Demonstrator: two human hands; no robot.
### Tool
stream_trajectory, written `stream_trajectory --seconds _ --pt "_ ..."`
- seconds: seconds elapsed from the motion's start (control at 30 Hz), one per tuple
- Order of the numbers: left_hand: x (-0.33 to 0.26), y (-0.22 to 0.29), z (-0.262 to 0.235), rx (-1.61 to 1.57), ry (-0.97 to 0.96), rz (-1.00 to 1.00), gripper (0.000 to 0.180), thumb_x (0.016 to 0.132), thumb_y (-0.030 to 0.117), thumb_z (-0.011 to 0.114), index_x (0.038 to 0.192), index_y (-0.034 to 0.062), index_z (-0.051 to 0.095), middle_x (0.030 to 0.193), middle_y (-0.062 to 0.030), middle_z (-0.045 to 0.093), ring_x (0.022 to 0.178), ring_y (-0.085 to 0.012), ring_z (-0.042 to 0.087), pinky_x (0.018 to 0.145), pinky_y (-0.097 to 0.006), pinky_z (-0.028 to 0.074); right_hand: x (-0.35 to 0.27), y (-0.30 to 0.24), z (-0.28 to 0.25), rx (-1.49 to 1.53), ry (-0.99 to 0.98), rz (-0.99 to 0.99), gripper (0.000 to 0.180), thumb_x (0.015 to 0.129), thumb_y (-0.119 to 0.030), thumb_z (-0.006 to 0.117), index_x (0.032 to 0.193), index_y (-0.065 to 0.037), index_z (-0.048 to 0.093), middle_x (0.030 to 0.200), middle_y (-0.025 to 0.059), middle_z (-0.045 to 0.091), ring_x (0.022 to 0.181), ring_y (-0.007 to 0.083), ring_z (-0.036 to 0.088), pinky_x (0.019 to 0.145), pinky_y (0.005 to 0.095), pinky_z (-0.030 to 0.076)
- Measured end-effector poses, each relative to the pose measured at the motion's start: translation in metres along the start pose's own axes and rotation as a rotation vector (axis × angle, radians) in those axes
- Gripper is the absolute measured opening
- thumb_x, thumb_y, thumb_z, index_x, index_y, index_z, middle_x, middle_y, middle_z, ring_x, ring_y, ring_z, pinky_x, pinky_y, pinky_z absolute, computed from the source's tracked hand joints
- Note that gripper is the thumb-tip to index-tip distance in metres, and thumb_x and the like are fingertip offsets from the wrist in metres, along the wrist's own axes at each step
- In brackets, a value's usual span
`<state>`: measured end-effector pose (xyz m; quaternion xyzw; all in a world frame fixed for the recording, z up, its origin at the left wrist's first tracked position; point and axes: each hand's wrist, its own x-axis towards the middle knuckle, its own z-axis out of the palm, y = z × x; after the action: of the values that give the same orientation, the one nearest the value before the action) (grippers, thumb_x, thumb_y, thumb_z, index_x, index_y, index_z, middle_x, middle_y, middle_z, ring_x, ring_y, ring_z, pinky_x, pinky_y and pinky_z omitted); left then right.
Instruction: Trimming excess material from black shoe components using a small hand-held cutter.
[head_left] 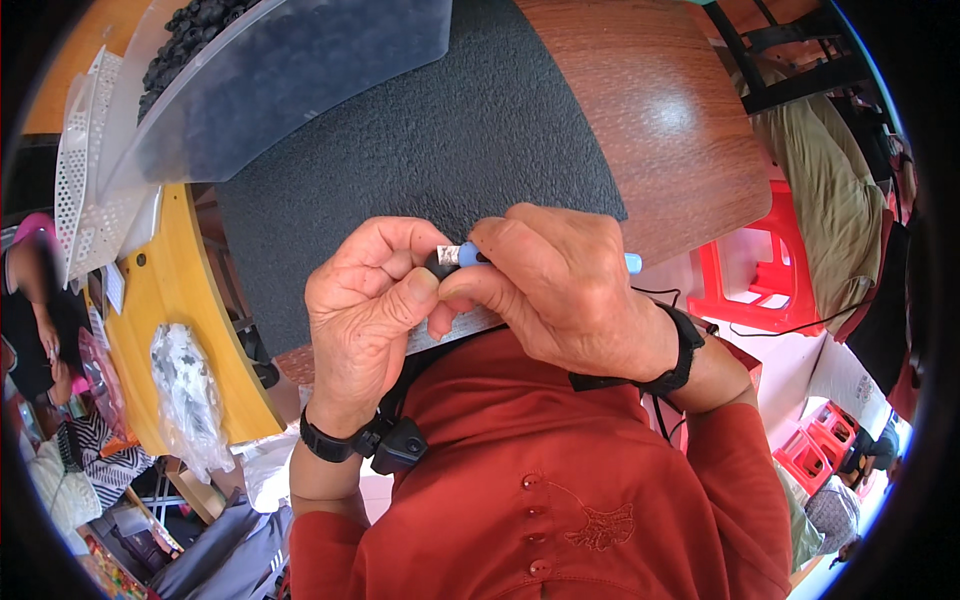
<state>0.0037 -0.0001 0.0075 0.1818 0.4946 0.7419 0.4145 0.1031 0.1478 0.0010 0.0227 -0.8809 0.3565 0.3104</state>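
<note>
My left hand [362, 295] pinches a small round black part [437, 266] between thumb and forefinger, over the near edge of the table. Gripped in my right hand [565, 285] is a slim light-blue pen-like tool [633, 263], its back end showing past the hand. The tool's flat whitish tip meets the black part, or lies right at it; its exact kind I cannot make out. Fingers hide much of the part and the tool's middle.
A dark textured mat [480, 120] covers much of the brown wooden table [660, 110]. At the far left stands a translucent bin [330, 70] of small black parts [200, 35], beside a white perforated basket [85, 170]. A plastic bag [188, 390] hangs near a yellow board; red stools [765, 265] stand right.
</note>
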Motion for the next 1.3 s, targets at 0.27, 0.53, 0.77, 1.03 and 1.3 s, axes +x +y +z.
stream_trajectory --seconds 0.27,0.53,0.77,1.03,1.3 --pt "0.000 -0.009 -0.004 -0.077 -0.041 -0.023 0.028 0.086 0.012 0.067 0.104 -0.0062 0.056 0.086 -0.0092 0.063 0.063 -0.0108 0.057 0.055 -0.020 0.045 -0.001 0.002 0.000 -0.012 -0.020 -0.016 0.024 0.070 -0.013 0.072 0.068 -0.005 0.049 0.057 0.0079 0.047 0.047 0.0225 0.053 0.041 0.0331 0.043" --pt "-0.002 -0.013 0.001 -0.042 -0.041 0.025 0.028 0.088 0.011 0.065 0.106 -0.0067 0.054 0.088 -0.0104 0.062 0.066 -0.0130 0.059 0.059 -0.022 0.048 -0.012 0.004 0.003 0.075 0.004 0.075 0.021 0.076 -0.014 0.072 0.077 -0.003 0.055 0.060 0.0108 0.051 0.051 0.0267 0.056 0.044 0.0352 0.043" --pt "-0.002 -0.017 0.000 0.006 -0.022 0.070 0.026 0.087 0.010 0.065 0.105 -0.0061 0.054 0.090 -0.0105 0.061 0.071 -0.0142 0.059 0.063 -0.024 0.049 -0.013 0.001 -0.004 0.289 -0.011 0.322 0.019 0.078 -0.013 0.071 0.086 -0.001 0.058 0.069 0.0152 0.059 0.057 0.0311 0.061 0.048 0.0360 0.046" --pt "0.005 -0.018 0.003 0.032 -0.011 0.082 0.027 0.087 0.008 0.065 0.108 -0.0056 0.054 0.091 -0.0091 0.062 0.073 -0.0125 0.059 0.066 -0.024 0.050 -0.001 -0.004 -0.012 0.469 -0.056 0.522 0.013 0.081 -0.008 0.067 0.087 0.000 0.060 0.065 0.0126 0.060 0.055 0.0208 0.060 0.051 0.0325 0.046" --pt "0.001 -0.013 0.006 0.079 0.010 -0.009 0.022 0.090 -0.001 0.057 0.112 -0.0019 0.055 0.095 -0.0066 0.062 0.079 -0.0094 0.059 0.072 -0.023 0.050 0.008 -0.009 -0.020 0.727 -0.118 0.783 0.011 0.086 -0.010 0.065 0.085 0.001 0.062 0.067 0.0025 0.056 0.060 0.0065 0.050 0.052 0.0246 0.041"
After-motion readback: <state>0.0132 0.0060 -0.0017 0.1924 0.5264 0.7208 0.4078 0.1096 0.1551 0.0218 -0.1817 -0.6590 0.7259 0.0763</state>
